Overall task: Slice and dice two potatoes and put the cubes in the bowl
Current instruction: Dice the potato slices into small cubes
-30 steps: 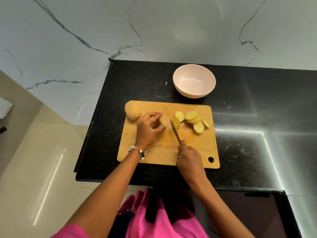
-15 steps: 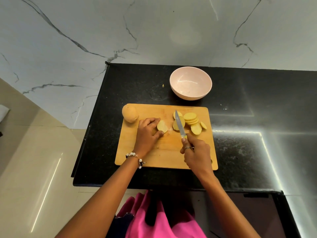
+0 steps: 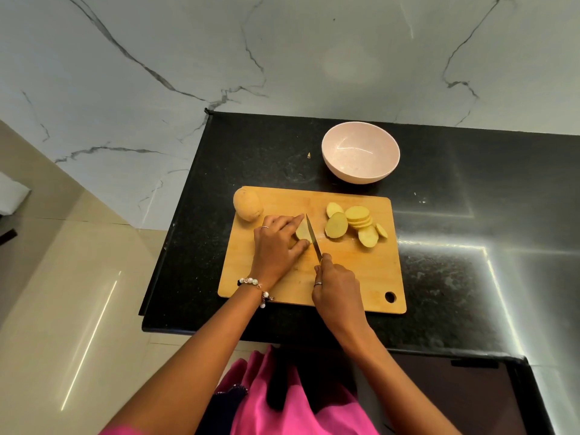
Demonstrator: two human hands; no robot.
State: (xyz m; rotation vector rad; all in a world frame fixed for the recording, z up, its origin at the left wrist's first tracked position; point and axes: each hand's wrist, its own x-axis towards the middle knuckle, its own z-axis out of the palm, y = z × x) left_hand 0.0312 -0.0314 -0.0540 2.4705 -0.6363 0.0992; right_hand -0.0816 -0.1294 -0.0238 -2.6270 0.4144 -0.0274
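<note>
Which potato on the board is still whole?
The whole potato at the cutting board's far-left corner: round, uncut, untouched. The other is a stub under the left hand, plus slices on the right.

A black speckled countertop (image 3: 470,293) is set against a white marble wall (image 3: 282,58) veined in grey. Beige glossy floor tiles (image 3: 62,309) are streaked by reflected light.

No legible text, label, brand, number or sign on any surface in view, including cutting board (image 3: 361,271), bowl (image 3: 360,172) and worktop (image 3: 455,293).
</note>
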